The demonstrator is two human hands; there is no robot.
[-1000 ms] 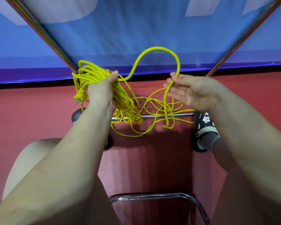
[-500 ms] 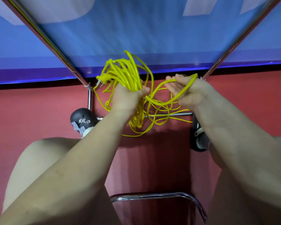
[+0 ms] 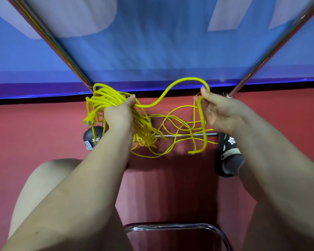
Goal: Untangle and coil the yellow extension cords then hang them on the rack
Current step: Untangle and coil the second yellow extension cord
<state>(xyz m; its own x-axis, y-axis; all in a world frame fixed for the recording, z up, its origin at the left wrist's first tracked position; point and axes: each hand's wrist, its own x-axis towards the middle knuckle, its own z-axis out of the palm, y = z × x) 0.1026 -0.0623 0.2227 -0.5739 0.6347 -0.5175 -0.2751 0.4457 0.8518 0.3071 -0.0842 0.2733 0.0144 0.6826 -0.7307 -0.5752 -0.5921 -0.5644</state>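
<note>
one more loop is being coiled: the left hand (image 3: 119, 116) clenches the gathered bundle of yellow cord (image 3: 105, 96), the right hand (image 3: 220, 113) pinches the arching strand, which it likely carries across next, while loose tangle (image 3: 178, 129) still trails over the floor (image 3: 34, 133) below.

My left hand (image 3: 119, 115) grips the bundled yellow extension cord coil (image 3: 105, 98); a strand arcs rightward to my right hand (image 3: 219, 113). Loose loops hang between them, before the thin horizontal metal rack bar (image 3: 185, 135).
</note>
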